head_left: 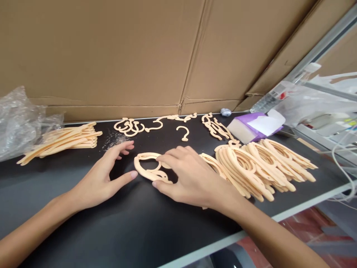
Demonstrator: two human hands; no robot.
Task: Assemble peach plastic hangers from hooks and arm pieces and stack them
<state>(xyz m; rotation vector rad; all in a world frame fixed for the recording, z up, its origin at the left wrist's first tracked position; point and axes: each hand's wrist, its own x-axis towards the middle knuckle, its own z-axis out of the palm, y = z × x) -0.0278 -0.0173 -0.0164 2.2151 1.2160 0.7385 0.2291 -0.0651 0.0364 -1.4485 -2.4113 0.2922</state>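
A beige folded plastic hanger (143,172) lies on the black table in the middle. My right hand (192,175) is closed over its right part, with the thumb at the near edge and the fingers on the far side. That end of the hanger is hidden under the palm. Just left of it, my left hand (102,178) holds nothing, its thumb and fingers spread, the thumb tip close to the hanger's edge. Right of my right hand, stacks of similar folded hangers (260,186) lean over one another. A loose hanger hook (186,131) lies beyond my hands.
Long beige hanger arms (65,139) are piled at left beside clear plastic wrap (21,123). More hooks (134,132) and small curved pieces (214,128) lie along the back, before a cardboard wall (111,56). A purple tissue pack (248,126) and a bottle (279,93) stand at right.
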